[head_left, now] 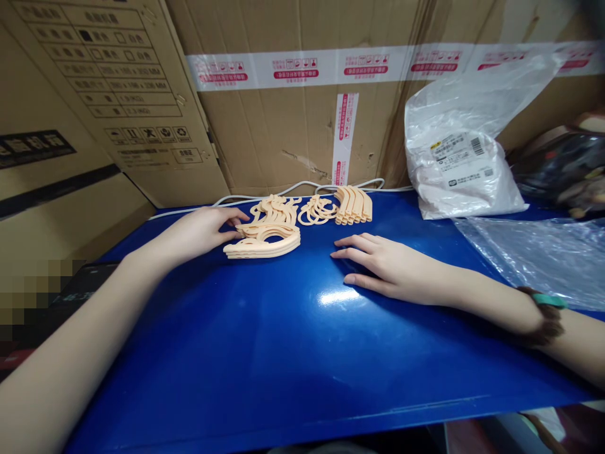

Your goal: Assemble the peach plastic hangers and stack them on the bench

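My left hand (208,228) is at the left end of a stack of cream plastic pieces (265,247), which look like folded travel hangers. Its thumb and fingers are apart, with the fingertips at the stack's edge. Just behind that stack lies a pile of curved cream plastic arms (274,210). Several cream hooks with rings (317,210) lie beside it, and a row of curved cream tubes (354,205) sits to their right. My right hand (382,265) hovers over or rests on the blue table, fingers spread, in front of the tubes and holding nothing.
Cardboard boxes (283,132) stand along the back and left of the blue table (265,353). A white cable (293,187) runs behind the pieces. At the right are a labelled white plastic bag (467,170) and a flat clear plastic sheet (529,252).
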`<act>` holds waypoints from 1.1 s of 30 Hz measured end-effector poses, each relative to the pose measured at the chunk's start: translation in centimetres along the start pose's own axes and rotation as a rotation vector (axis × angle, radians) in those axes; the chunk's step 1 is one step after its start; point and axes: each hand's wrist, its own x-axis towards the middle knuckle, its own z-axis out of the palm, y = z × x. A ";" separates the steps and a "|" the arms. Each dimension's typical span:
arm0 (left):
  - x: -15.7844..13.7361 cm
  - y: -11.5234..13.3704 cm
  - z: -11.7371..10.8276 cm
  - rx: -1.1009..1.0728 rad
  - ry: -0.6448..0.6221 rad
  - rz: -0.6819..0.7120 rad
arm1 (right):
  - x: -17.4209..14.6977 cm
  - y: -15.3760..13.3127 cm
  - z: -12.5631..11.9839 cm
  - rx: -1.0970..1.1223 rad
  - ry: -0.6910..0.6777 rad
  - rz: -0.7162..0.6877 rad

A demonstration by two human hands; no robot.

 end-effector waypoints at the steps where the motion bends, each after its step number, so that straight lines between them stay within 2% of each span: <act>1: 0.0 0.0 -0.1 0.012 -0.003 0.000 | 0.0 0.0 0.0 -0.001 0.000 -0.001; 17: -0.1 0.3 -0.4 0.102 0.003 0.015 | 0.0 0.0 0.1 0.003 0.019 0.000; 23: -0.2 -0.2 -0.4 0.112 0.015 0.025 | 0.0 0.0 0.1 0.014 0.024 0.004; 28: -0.6 -0.2 -1.2 0.183 0.180 -0.002 | 0.0 0.0 0.1 -0.004 0.003 0.006; 30: -0.6 1.0 -1.5 0.188 0.266 0.044 | 0.0 0.0 0.0 -0.011 -0.008 0.007; 33: -0.8 4.3 -1.0 0.133 0.385 0.188 | -0.1 0.1 -0.1 -0.025 -0.012 0.023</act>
